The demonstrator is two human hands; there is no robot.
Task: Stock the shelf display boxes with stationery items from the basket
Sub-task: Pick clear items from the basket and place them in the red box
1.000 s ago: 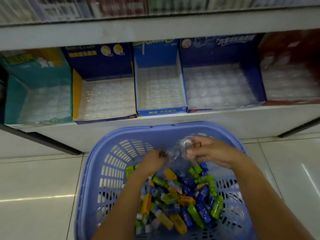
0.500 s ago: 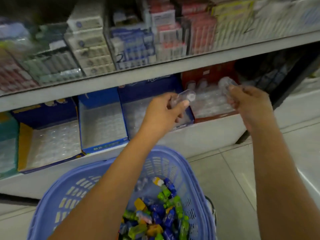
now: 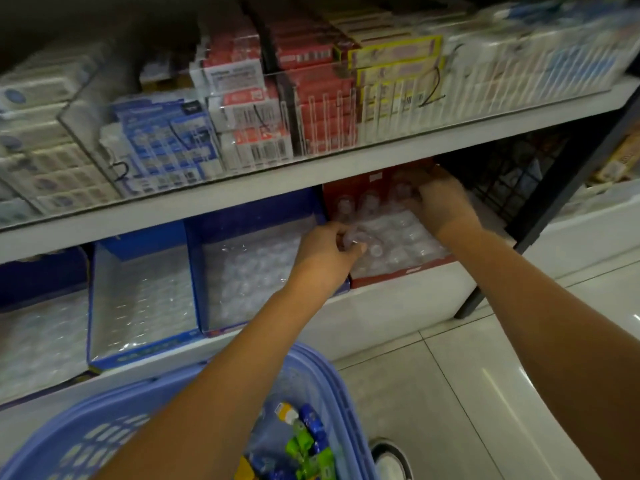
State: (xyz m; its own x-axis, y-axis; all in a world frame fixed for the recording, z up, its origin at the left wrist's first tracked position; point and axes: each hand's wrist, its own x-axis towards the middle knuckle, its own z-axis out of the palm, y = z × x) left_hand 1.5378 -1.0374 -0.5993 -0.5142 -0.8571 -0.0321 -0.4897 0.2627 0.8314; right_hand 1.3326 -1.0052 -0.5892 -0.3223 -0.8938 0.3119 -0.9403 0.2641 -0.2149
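The red display box (image 3: 401,273) stands at the right end of the lower shelf, with a clear cell tray and a few clear items standing at its back. My left hand (image 3: 325,252) hovers over its front left corner and pinches a small clear capped item (image 3: 355,237). My right hand (image 3: 440,202) reaches deep into the box's back right, fingers curled down; what it holds is hidden. The blue basket (image 3: 332,393) sits below me, with several green, blue and yellow small items (image 3: 304,441) inside.
Blue display boxes (image 3: 197,289) with clear cell trays line the lower shelf to the left. The upper shelf (image 3: 277,178) holds packed stationery behind a clear guard and overhangs the boxes. A black wire rack (image 3: 505,174) and black post stand at right. White tiled floor (image 3: 450,393) lies below.
Both hands rose from the basket with clear items and moved right and forward. The left now hangs over the red box's front, the right has gone into its back corner.
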